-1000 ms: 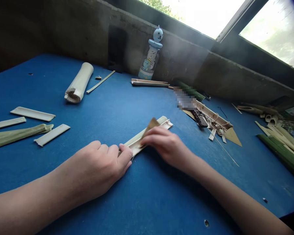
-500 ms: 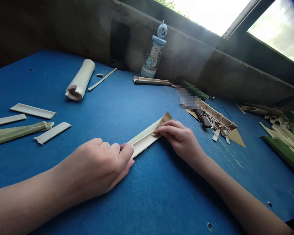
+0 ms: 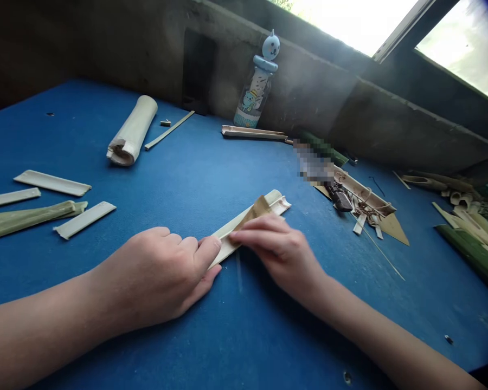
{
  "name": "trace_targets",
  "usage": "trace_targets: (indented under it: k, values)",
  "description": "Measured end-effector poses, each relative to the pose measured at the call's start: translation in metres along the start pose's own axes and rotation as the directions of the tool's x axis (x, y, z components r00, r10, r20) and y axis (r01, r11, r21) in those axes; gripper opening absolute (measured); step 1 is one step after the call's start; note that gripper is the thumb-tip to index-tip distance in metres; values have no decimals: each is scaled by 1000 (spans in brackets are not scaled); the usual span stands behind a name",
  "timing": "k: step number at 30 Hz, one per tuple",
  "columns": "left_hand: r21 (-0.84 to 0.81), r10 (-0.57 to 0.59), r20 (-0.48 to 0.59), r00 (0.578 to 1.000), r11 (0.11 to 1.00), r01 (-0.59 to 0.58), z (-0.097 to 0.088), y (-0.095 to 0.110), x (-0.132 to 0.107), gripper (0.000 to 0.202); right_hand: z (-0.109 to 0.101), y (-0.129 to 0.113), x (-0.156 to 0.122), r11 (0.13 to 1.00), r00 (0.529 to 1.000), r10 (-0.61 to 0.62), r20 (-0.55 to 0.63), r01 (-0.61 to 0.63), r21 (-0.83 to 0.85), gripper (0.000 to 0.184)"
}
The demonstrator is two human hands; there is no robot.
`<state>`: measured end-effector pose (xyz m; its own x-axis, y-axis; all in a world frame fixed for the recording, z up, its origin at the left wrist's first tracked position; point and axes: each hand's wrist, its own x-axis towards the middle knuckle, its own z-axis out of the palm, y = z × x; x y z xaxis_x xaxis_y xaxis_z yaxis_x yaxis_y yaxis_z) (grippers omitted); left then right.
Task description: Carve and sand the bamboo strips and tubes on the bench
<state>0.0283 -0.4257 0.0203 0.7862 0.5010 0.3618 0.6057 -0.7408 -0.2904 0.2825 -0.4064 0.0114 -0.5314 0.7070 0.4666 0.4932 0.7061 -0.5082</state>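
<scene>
1. Near end of the split bamboo strip (image 3: 235, 226) hidden inside the left hand (image 3: 174, 273); its length in there cannot be read.
2. Right hand (image 3: 278, 246) covers part of the strip's middle and the lower portion of the brown sandpaper (image 3: 257, 212); the contact face of the sheet is out of sight.
3. Pixelated patch (image 3: 313, 162) at right rear: content unreadable. A dark handle (image 3: 339, 196) emerges from its lower end.
4. Cut by left frame edge: green bamboo piece (image 3: 28, 219) and a pale strip (image 3: 12, 198). Cut by right edge: dark green bamboo length (image 3: 467, 249). Small pieces behind it too jumbled to separate.
5. Left fingers: curled firmly round the strip's near end, thumb along the top.
6. Right fingers: pinching the sandpaper, fingertips down in the strip's hollow, just beyond the left thumb. Upper corner of the sheet stands up past the knuckles.
7. Strip position: on the blue table (image 3: 187, 179), hollow side up, slanting from the left fist to the far right; its notched far end projects past the right fingers, uncovered.
</scene>
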Motion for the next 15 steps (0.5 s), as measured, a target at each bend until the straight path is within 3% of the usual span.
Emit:
trace_targets:
  k: [4, 10, 15]
  values:
    - [-26, 0, 1, 1000, 1000, 0, 3, 0, -2, 24, 3, -8, -4, 984, 988, -143, 64, 135, 116, 41]
    - [-35, -32, 33, 999, 999, 34, 4, 2, -3, 21, -18, 17, -8, 998, 999, 17, -35, -19, -67, 39]
    - [-57, 1, 4, 1000, 998, 0, 3, -1, 1, 19, 0, -7, -5, 978, 975, -195, 106, 185, 94, 40]
